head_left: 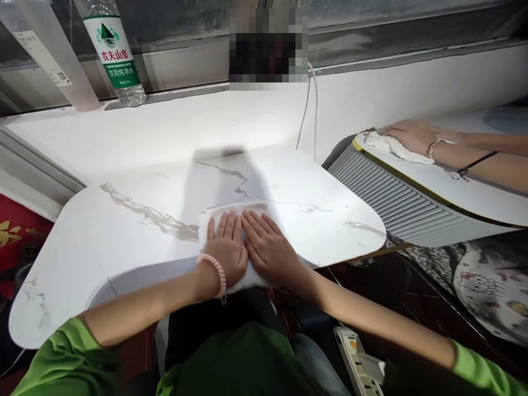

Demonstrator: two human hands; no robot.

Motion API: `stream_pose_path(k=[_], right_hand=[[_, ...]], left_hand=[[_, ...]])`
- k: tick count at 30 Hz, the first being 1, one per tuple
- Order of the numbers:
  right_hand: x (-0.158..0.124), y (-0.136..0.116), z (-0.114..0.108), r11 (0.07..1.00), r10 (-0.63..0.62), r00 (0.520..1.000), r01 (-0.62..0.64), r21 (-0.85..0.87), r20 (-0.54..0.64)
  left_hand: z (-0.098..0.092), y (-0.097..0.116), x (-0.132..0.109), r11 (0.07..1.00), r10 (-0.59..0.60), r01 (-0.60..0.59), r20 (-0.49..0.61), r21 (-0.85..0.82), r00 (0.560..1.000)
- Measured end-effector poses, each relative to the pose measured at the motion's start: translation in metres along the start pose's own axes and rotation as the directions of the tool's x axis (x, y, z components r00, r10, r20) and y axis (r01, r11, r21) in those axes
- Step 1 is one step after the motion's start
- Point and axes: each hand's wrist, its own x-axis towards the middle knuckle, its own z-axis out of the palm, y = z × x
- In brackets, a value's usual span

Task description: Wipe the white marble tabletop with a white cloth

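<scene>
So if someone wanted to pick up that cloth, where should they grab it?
Probably best to pinch the cloth at its far left corner, coming from the left: it lies flat, the left hand and right hand cover its middle, and that corner sticks out bare.

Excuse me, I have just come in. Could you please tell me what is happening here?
A person has the left hand and the right hand flat, side by side, on a white cloth at the near edge of a marbled tabletop. On the right, another person's hand is on a whitish cloth on a second table. A water bottle stands behind.
</scene>
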Motion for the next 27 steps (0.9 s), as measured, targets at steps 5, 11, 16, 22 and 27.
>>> stream_pose_path(k=[5, 11, 16, 22, 27], right_hand=[[-0.009, 0.016, -0.002, 0.998, 0.051, 0.999, -0.050, -0.047, 0.017], [0.075, 0.070, 0.021, 0.996, 0.092, 0.991, -0.093, 0.008, 0.098], [0.151, 0.102, 0.040, 0.984, 0.156, 0.976, -0.167, 0.065, 0.149], [0.168, 0.113, 0.047, 0.977, 0.180, 0.972, -0.194, 0.090, 0.150], [0.127, 0.111, 0.037, 0.993, 0.063, 0.991, -0.075, 0.094, 0.117]], left_hand=[[-0.002, 0.012, 0.016, 0.998, 0.062, -0.060, 0.052, -0.028, 0.997], [-0.003, -0.023, 0.102, 0.998, -0.027, 0.030, 0.039, -0.062, 0.999], [-0.005, -0.061, 0.173, 0.991, -0.128, 0.129, 0.023, -0.047, 0.991], [-0.004, -0.072, 0.193, 0.984, -0.161, 0.160, -0.012, -0.074, 0.987], [-0.001, -0.040, 0.157, 0.985, -0.168, 0.167, -0.013, -0.041, 0.986]])
